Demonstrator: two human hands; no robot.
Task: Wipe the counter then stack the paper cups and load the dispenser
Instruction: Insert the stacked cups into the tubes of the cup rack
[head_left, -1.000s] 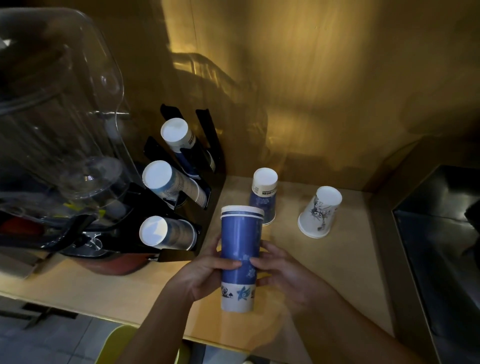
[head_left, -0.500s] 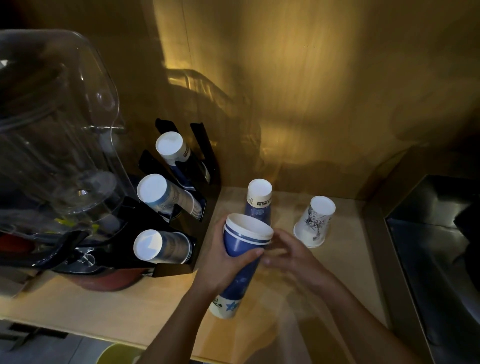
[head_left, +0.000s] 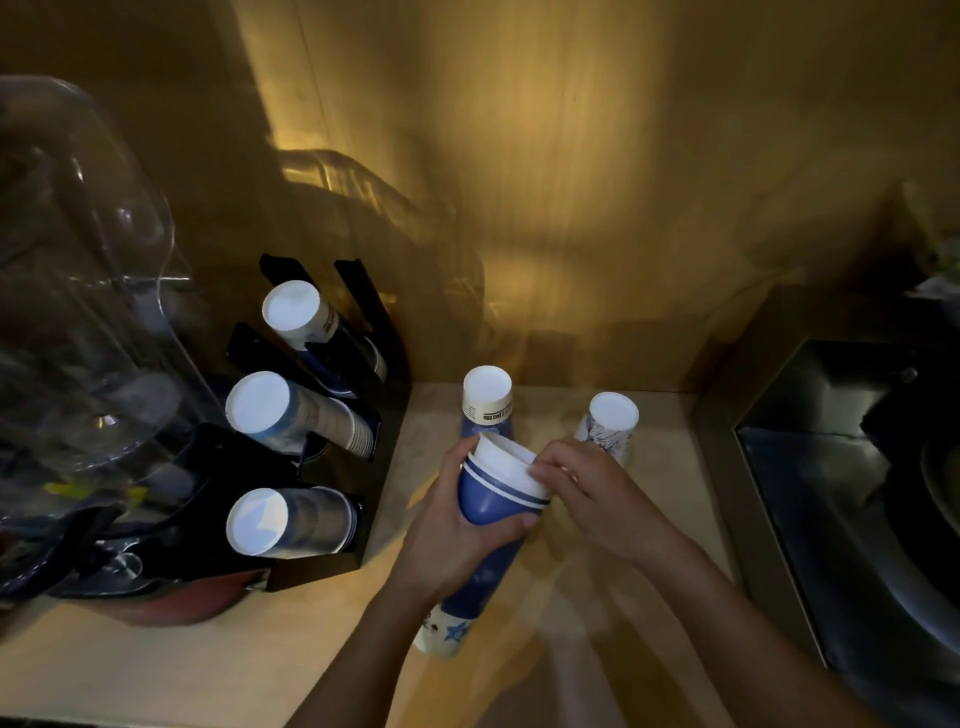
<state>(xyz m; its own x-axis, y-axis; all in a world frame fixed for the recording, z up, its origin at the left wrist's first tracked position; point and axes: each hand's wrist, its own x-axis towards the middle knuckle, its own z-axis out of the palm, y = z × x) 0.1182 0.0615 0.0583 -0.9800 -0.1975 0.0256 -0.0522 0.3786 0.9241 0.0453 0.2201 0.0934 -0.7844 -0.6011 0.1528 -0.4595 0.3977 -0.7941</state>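
My left hand (head_left: 452, 525) grips a tall stack of blue paper cups (head_left: 488, 566), tilted with its open rim up and toward the right. The fingertips of my right hand (head_left: 582, 493) rest on the white rim of the top cup. Behind the stack stands an upside-down blue cup stack (head_left: 487, 400). An upside-down white cup with a dark drawing (head_left: 610, 423) stands to its right. The black cup dispenser (head_left: 332, 457) at the left holds three rows of cups, their white bottoms facing me.
A large clear plastic container (head_left: 88, 312) on a dark base fills the far left. A dark metal sink (head_left: 852, 493) lies at the right past the counter's edge. The pale wooden counter (head_left: 218, 654) runs to a yellow-lit wall behind.
The blue stack has tilted from upright to leaning, its rim now facing me. My right hand left the stack's side and went up to the top rim. The view came closer.
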